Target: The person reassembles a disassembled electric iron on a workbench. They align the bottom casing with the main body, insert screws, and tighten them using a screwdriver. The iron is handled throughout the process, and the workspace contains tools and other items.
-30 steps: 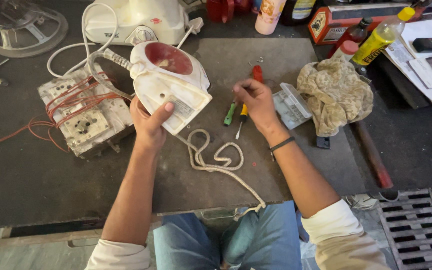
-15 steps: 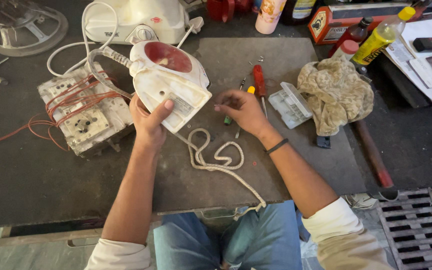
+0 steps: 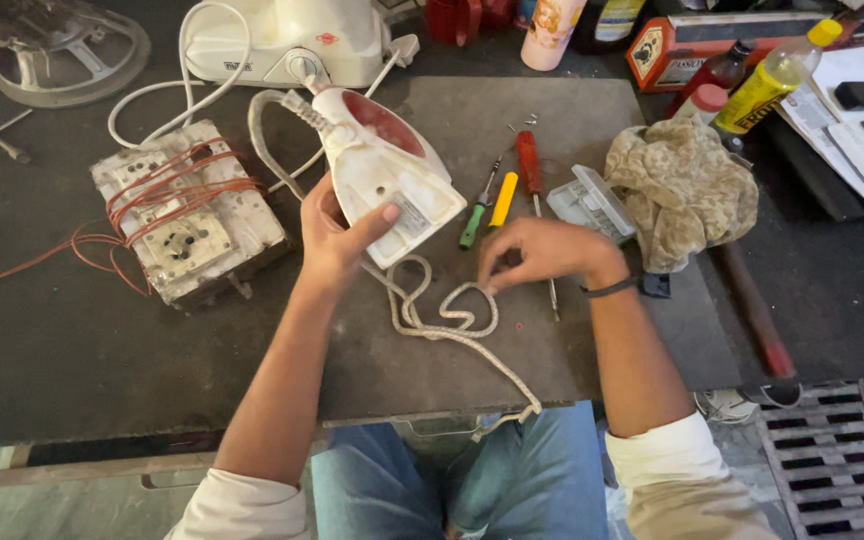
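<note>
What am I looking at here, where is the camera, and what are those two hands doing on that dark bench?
The picture comes from a camera worn on a person's head, looking down at their own two bare hands over a dark worktable. The left hand grips a white and red electric clothes iron, tipped up on the bench. The right hand rests with fingers curled beside the iron's looped white braided cord; I cannot tell whether it holds anything. Just beyond it lie a green-handled screwdriver, a yellow-handled screwdriver and a red-handled screwdriver. To the left sits a grey metal block wound with red wire; to the right, a crumpled beige rag.
</note>
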